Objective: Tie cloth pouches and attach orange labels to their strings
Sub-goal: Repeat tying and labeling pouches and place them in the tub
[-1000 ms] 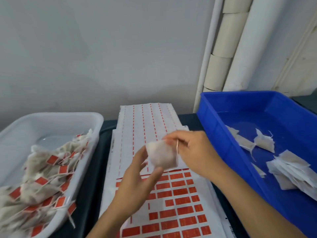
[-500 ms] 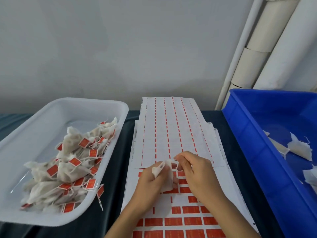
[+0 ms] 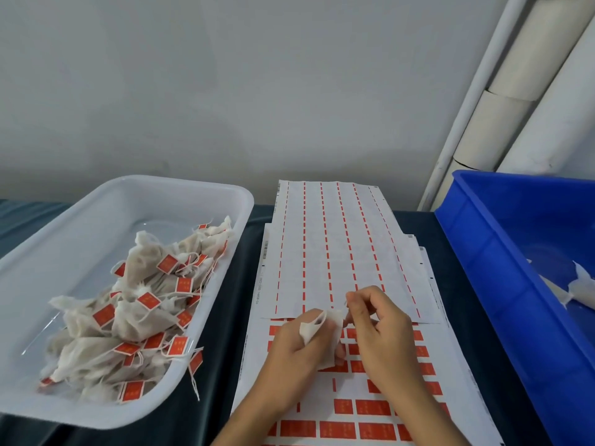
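The pouch [image 3: 322,336] has come down from mid-air to just above the label sheet [image 3: 351,407]. Left hand [image 3: 289,355] grips it; right hand [image 3: 376,326], beside that grip, pinches its string. Tying looks underway, labelling next; finished pouches fill the tray [image 3: 48,284] leftward.

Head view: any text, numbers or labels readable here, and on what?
None can be read.
Orange labels on the label sheet: faint marks, too blurred.
Sheet's left margin: vertical print and a barcode, too small.
Labelled pouches in the white tray: print illegible.
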A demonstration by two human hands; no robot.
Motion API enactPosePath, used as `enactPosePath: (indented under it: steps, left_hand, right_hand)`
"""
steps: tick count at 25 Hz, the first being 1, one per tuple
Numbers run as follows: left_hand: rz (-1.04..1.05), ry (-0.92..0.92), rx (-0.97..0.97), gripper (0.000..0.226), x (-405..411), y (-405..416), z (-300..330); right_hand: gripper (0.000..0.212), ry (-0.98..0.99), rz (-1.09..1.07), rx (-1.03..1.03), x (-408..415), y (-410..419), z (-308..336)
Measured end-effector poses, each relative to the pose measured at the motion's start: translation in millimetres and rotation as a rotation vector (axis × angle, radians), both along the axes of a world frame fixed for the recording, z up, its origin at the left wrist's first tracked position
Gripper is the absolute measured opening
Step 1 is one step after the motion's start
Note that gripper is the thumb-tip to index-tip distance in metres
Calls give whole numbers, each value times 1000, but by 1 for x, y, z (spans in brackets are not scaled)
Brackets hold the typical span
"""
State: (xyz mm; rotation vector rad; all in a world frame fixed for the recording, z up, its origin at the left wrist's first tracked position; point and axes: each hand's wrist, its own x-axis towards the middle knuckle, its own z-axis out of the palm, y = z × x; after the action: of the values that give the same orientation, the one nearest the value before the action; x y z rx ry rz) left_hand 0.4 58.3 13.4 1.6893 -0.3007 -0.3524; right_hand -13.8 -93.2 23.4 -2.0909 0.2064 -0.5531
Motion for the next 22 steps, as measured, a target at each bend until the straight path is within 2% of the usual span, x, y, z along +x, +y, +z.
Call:
enactPosePath:
  steps: [7,11,15,18,22]
  left_hand:
    - [-69,-46,-9,48,1,4,-3]
    - [-72,-84,52,40,-2,4,-6]
    - [-83,-137,85,47,-5,2,-5]
    - [-90,-150,118,45,-9,1,-3]
    - [-124,-207,68,46,-9,9,3]
  right_hand:
    - [33,-143,-125,101,3,1,18]
    - [33,-141,-176,358,7,2,29]
    - [35,-91,-236,614,14,-10,39]
    - [37,-75,-199,634,14,-13,32]
    - [42,-30,-106,622,9,-15,17]
